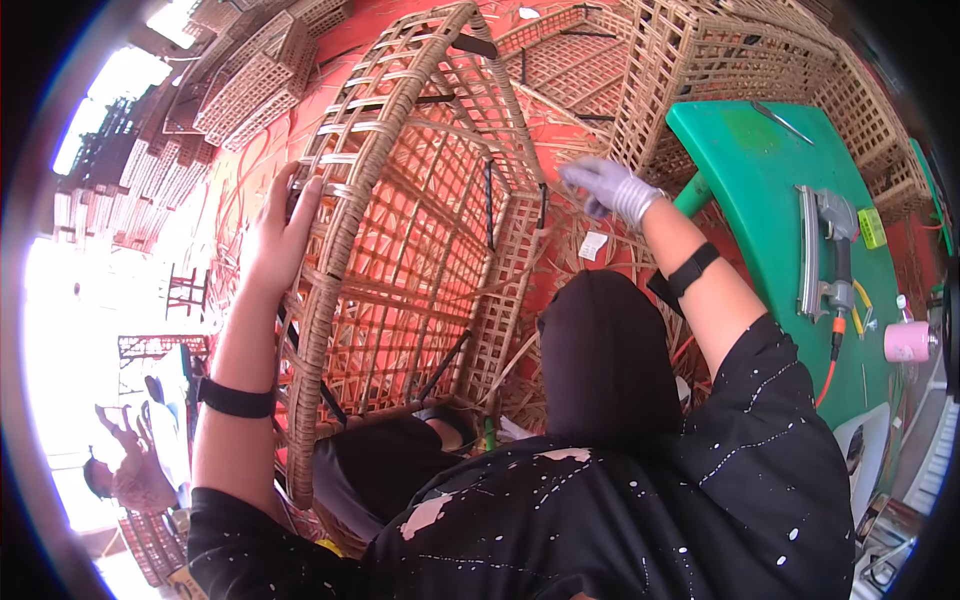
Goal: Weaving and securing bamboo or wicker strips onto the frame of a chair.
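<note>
A large woven rattan basket [365,170] with an open lattice and a wrapped rim stands tilted on its side in front of me, over my leg. My left hand [285,235], bare, grips its rim at the left, the fingers hooked over the edge. Dark rods or straps show along the basket's inner frame. To the right of the basket, my right hand [608,190] is raised in a pale glove. Its fingers are partly bent and apart, with nothing seen in them. The basket's underside is hidden from me.
A green table [745,160] at the right carries a pneumatic stapler [835,250] with an orange hose, a thin metal tool [782,122] and a yellow-green box [872,228]. More woven baskets [750,65] stand behind. Rattan scraps litter the red floor. Another person [140,470] is far left.
</note>
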`<move>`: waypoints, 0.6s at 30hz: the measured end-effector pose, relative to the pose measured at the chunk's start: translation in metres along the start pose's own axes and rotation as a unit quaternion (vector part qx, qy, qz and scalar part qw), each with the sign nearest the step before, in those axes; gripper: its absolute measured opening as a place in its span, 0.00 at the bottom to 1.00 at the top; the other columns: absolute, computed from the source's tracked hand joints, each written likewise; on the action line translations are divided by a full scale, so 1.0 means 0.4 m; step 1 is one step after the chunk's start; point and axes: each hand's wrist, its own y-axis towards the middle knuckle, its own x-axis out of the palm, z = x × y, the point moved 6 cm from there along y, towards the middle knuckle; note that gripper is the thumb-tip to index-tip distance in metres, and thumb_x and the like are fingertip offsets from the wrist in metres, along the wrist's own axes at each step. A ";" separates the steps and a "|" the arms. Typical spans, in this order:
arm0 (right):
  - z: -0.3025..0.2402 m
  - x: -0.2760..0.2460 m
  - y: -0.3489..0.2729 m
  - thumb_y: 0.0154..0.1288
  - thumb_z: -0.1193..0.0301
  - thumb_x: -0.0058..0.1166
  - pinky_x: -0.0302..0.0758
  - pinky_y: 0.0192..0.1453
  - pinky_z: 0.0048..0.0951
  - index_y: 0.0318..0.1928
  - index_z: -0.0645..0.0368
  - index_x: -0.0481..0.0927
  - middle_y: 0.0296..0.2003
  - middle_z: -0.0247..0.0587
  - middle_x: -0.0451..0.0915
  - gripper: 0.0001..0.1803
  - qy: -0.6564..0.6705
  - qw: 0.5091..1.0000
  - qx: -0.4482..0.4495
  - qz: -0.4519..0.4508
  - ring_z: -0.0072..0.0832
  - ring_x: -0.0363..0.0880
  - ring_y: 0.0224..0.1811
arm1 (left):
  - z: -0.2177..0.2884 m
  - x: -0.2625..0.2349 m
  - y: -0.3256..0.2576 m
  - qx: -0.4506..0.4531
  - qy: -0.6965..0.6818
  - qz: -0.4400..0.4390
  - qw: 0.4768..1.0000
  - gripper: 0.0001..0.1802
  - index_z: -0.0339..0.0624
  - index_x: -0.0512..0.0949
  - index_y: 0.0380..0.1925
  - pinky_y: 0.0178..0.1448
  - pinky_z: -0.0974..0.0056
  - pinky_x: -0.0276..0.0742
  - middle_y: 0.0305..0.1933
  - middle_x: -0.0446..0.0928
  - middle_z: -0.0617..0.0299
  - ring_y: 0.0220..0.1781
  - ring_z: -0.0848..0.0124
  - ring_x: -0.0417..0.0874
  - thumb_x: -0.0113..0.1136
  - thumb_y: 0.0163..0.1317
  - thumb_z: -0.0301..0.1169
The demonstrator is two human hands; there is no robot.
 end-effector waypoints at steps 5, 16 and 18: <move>-0.195 0.025 -0.015 0.61 0.51 0.47 0.78 0.28 0.24 0.58 0.56 0.65 0.49 0.42 0.73 0.30 0.078 0.981 -0.175 0.023 0.26 0.80 0.28 | 0.041 0.030 -0.001 0.029 -0.036 0.014 0.999 0.28 0.40 0.62 0.57 0.61 0.64 0.60 0.54 0.68 0.53 0.56 0.68 0.68 0.46 0.64 0.47; -0.440 0.272 0.067 0.67 0.64 0.36 0.79 0.27 0.28 0.48 0.61 0.71 0.33 0.42 0.79 0.17 0.361 0.890 -0.175 -0.217 0.34 0.81 0.28 | 0.025 0.013 -0.005 0.046 -0.032 0.039 0.998 0.32 0.44 0.63 0.57 0.58 0.59 0.64 0.51 0.72 0.46 0.54 0.57 0.73 0.47 0.60 0.53; -0.446 0.273 0.086 0.67 0.63 0.37 0.79 0.27 0.28 0.44 0.62 0.73 0.32 0.43 0.78 0.17 0.344 0.908 -0.172 -0.168 0.34 0.81 0.28 | 0.023 0.013 -0.008 0.043 -0.037 0.042 0.998 0.32 0.44 0.63 0.57 0.58 0.59 0.64 0.52 0.72 0.46 0.54 0.57 0.72 0.47 0.60 0.54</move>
